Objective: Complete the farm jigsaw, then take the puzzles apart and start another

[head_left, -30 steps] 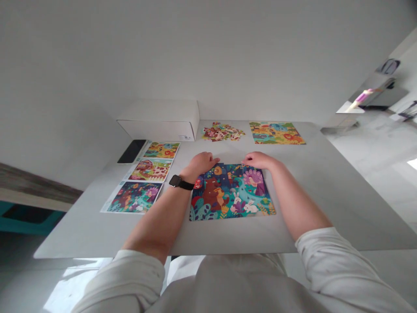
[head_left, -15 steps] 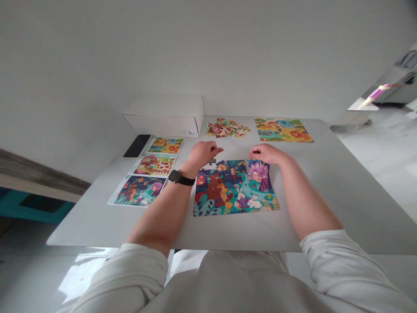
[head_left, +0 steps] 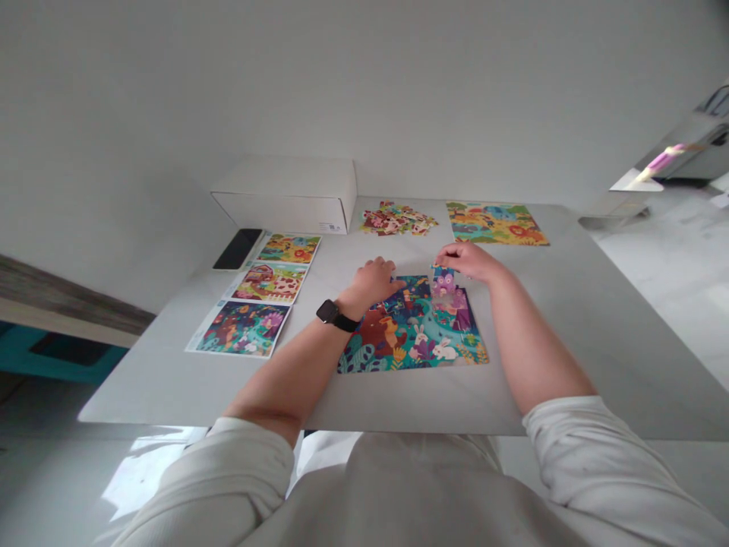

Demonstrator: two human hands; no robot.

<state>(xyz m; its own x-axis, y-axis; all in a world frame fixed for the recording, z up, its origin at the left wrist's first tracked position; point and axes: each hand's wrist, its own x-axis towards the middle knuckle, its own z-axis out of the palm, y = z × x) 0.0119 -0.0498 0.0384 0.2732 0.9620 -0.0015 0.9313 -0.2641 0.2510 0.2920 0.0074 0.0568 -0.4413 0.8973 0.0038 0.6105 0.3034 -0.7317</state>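
A jigsaw puzzle (head_left: 421, 334) of a night forest with a bear and white rabbits lies in front of me, partly joined. My left hand (head_left: 376, 282) rests over its upper left part, thumb stretched out and fingers apart. The pieces under that palm are hidden. At the upper right, my right hand (head_left: 465, 260) pinches the top of a puzzle piece (head_left: 443, 281) with purple peacock feathers. This piece sits tilted above the gap beside the joined part. Just below it is the rest of the purple peacock (head_left: 464, 311).
Loose farm puzzle pieces (head_left: 396, 220) lie in a heap at the back. A finished-looking safari puzzle (head_left: 498, 223) is at the back right. On the left are a picture sheet (head_left: 244, 328), a phone (head_left: 238, 249) and a white box (head_left: 285, 209).
My left hand has moved right and down onto the puzzle's upper left. My right hand has lifted the peacock piece slightly, up and to the left.
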